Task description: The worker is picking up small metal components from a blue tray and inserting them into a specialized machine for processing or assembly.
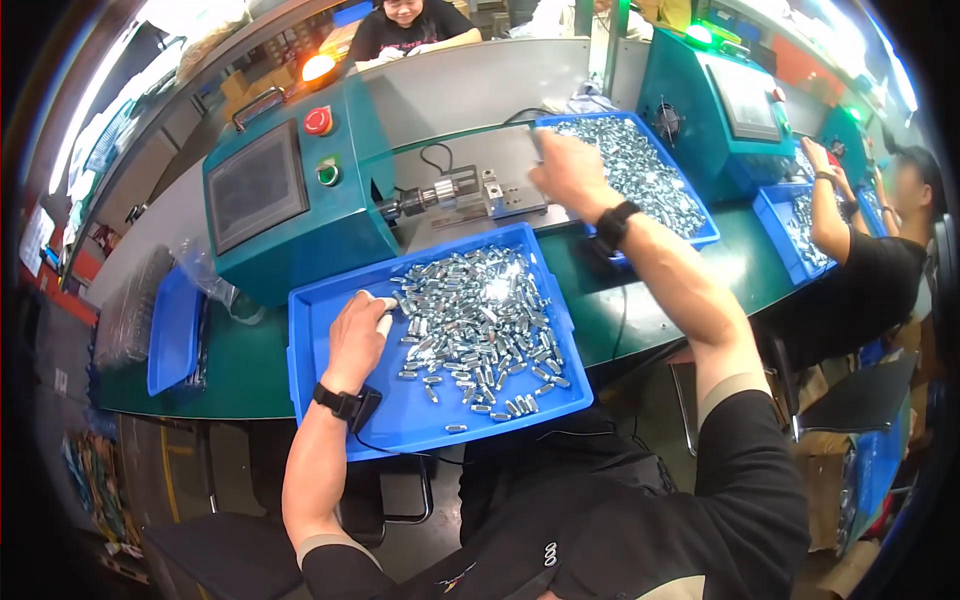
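Observation:
My left hand (358, 332) is over the near blue tray (335, 412), with white covers on some fingertips. Its fingers are curled together at the left edge of a heap of small silver metal fittings (470, 320); whatever they pinch is hidden. Farther right, my right hand (572, 175) is closed above the right end of a metal clamping fixture (510, 198). A dark, lever-like piece shows at its fingers, too blurred to name. Left of the fixture, a chuck (415, 200) sticks out of a teal machine (300, 200).
A second blue tray (708, 236), full of shiny fittings, lies behind my right forearm. An empty blue tray (174, 330) and plastic packing (135, 300) are at the left. Another teal machine (715, 110) stands at the right, near a seated person (850, 270). Another person (412, 28) sits across the divider.

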Motion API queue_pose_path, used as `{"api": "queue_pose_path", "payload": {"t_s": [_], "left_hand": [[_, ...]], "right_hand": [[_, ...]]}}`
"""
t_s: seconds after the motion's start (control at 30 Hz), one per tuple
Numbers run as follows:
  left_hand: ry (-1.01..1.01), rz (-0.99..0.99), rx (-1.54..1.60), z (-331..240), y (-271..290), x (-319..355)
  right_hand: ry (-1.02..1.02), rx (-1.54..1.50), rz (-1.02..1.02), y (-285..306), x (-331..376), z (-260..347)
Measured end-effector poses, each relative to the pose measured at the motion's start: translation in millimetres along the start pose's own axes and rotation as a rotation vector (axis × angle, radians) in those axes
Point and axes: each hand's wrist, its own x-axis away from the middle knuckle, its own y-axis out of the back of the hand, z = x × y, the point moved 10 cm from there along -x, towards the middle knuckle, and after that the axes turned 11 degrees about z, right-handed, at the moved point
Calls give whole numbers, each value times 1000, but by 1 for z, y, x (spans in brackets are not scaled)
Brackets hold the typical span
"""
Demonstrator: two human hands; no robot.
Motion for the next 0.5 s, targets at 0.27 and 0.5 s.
{"api": "queue_pose_path", "payload": {"t_s": [0.27, 0.5], "left_hand": [[219, 124, 230, 24, -3, -10], [220, 135, 324, 0, 19, -20]], "right_hand": [[-237, 176, -131, 67, 36, -169], [285, -497, -204, 37, 112, -46]]}}
